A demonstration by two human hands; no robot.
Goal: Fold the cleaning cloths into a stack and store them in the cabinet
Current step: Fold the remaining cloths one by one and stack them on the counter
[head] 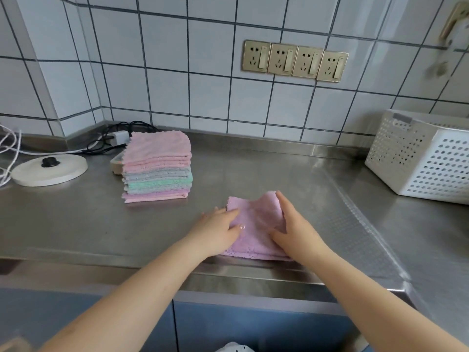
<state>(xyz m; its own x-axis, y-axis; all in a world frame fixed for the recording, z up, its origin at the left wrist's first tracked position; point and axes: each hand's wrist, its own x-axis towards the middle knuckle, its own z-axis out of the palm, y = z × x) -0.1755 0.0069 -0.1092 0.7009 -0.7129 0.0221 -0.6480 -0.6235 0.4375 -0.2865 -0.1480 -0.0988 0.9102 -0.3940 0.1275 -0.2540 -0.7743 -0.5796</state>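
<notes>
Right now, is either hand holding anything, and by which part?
Nothing is gripped. The left hand and right hand lie flat on the pink cloth, pressing its left and right sides to the counter.

Count on the table [253, 168]: one stack of folded cloths [157, 166], roughly ten layers, exact number not discernible; one loose pink cloth [256, 224]; one white perforated basket [421, 158]; one round white base [49, 170]; one white plug adapter [119, 137]. Wall: four sockets [294, 60]. Two hands in view.

Pink cloth [256, 229] folded flat nr counter edge; stack [157, 166] behind-left.
</notes>
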